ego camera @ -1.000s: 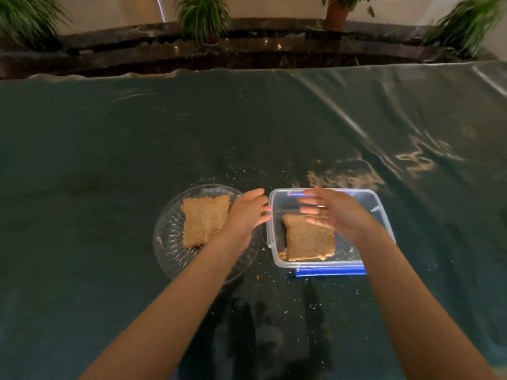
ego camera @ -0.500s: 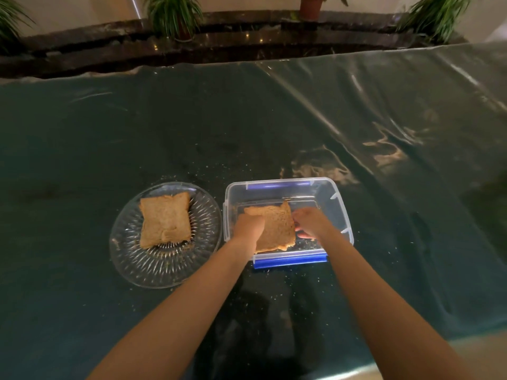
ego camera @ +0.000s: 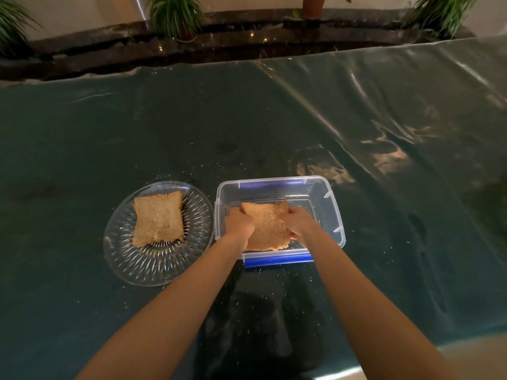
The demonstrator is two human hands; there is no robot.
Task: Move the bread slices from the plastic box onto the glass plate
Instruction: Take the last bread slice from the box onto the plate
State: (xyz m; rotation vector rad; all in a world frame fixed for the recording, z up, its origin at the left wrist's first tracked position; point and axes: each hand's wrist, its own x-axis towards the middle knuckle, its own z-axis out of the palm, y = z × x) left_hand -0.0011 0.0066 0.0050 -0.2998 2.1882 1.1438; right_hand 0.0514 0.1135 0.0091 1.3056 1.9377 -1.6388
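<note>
Left hand (ego camera: 239,222): clenched on the left edge of the bread slice in the box (ego camera: 267,227), lower centre of the frame.
Right hand (ego camera: 298,222): grasping the same slice's right edge.
Plastic box (ego camera: 327,200): clear, blue clip on its near side, just right of the glass plate (ego camera: 142,263).
Slice on the plate (ego camera: 158,218): lies flat, lower left of centre.
Table cover (ego camera: 247,119): dark green under shiny film, scattered with crumbs.

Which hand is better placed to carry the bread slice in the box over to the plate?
Left. The left hand holds the slice on the side nearer the plate, so it need not cross the right hand.
</note>
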